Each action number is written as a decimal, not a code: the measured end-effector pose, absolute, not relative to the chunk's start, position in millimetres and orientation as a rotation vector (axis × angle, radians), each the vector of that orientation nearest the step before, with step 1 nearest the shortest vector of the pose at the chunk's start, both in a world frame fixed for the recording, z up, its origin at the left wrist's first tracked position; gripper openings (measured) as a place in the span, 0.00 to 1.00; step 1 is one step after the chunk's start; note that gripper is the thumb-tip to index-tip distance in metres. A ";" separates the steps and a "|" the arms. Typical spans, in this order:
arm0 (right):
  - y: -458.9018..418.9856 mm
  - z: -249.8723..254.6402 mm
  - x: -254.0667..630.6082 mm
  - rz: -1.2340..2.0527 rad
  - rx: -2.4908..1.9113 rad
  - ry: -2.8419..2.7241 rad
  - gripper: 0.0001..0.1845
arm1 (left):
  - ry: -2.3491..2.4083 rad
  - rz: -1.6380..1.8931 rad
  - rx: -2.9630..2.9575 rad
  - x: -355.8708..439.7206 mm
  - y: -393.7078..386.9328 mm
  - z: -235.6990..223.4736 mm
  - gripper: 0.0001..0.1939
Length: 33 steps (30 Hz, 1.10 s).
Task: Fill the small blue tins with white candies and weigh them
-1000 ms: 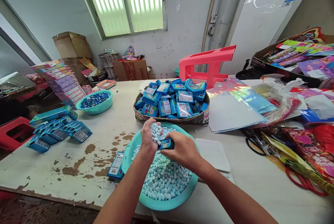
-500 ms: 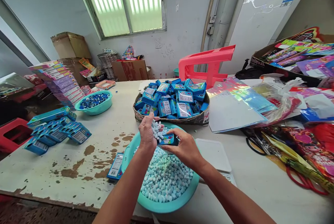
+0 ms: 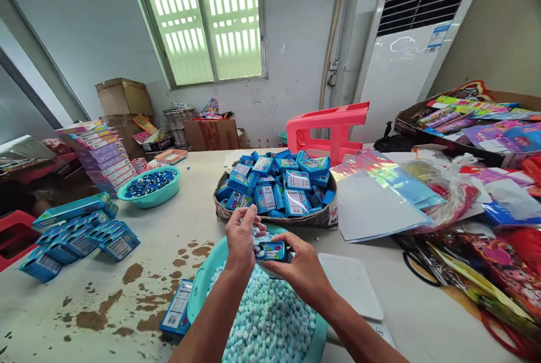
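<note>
My left hand [image 3: 240,240] is cupped around several small white candies [image 3: 256,232], held against the end of a small blue candy box [image 3: 273,251]. My right hand [image 3: 305,273] grips that box from the right, between thumb and fingers, its printed face turned up. Both hands are over a turquoise basin [image 3: 202,287] heaped with pale blue and white candies [image 3: 270,315]. Beyond them is a low carton [image 3: 313,220] piled with blue candy boxes [image 3: 266,198]. Another blue box [image 3: 177,306] lies by the basin's left side.
A white scale [image 3: 353,284] is right of the basin. At left are blue boxes in rows [image 3: 80,242] and a turquoise bowl [image 3: 158,200] of dark blue pieces. Shiny sheets [image 3: 376,205], bags and a pink stool [image 3: 329,126] occupy the right and back.
The camera view has tilted up, so the table sits lower in the picture. My left hand has closed more over the candies, fewer of which show; the box remains in my right hand.
</note>
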State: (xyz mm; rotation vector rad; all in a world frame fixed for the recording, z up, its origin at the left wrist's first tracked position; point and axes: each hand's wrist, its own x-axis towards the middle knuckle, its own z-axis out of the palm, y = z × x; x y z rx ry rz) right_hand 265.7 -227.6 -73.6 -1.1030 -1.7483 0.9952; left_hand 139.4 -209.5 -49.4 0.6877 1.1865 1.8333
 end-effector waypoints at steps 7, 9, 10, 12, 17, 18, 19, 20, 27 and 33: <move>-228.3 -73.0 251.4 0.967 -1.123 -1.806 0.15 | 1.194 1.785 0.695 138.5 -209.5 -50.3 0.21; -227.8 -70.2 249.4 0.998 -1.135 -1.781 0.13 | 1.197 1.793 0.738 135.7 -209.6 -51.3 0.21; -227.4 -68.9 249.2 0.992 -1.138 -1.762 0.12 | 1.196 1.792 0.765 134.4 -209.6 -51.8 0.20; -226.6 -67.2 249.5 0.955 -1.128 -1.740 0.13 | 1.205 1.790 0.795 132.4 -209.3 -52.2 0.20; -226.4 -66.2 250.1 1.019 -1.105 -1.725 0.14 | 1.207 1.792 0.760 132.1 -209.8 -50.2 0.20; -226.8 -66.2 250.3 1.027 -1.106 -1.720 0.14 | 1.200 1.783 0.755 132.6 -210.4 -49.6 0.19; -227.2 -66.3 250.5 1.031 -1.102 -1.716 0.14 | 1.188 1.771 0.751 133.1 -211.1 -49.0 0.19; -227.6 -66.7 250.9 1.039 -1.088 -1.715 0.15 | 1.168 1.761 0.750 133.6 -211.8 -48.4 0.19; -223.7 -77.6 256.9 1.070 -1.044 -1.627 0.15 | 1.143 1.774 0.751 133.0 -212.4 -47.3 0.18; -220.6 -80.8 259.7 1.053 -1.029 -1.597 0.15 | 1.144 1.809 0.896 138.7 -216.1 -49.3 0.15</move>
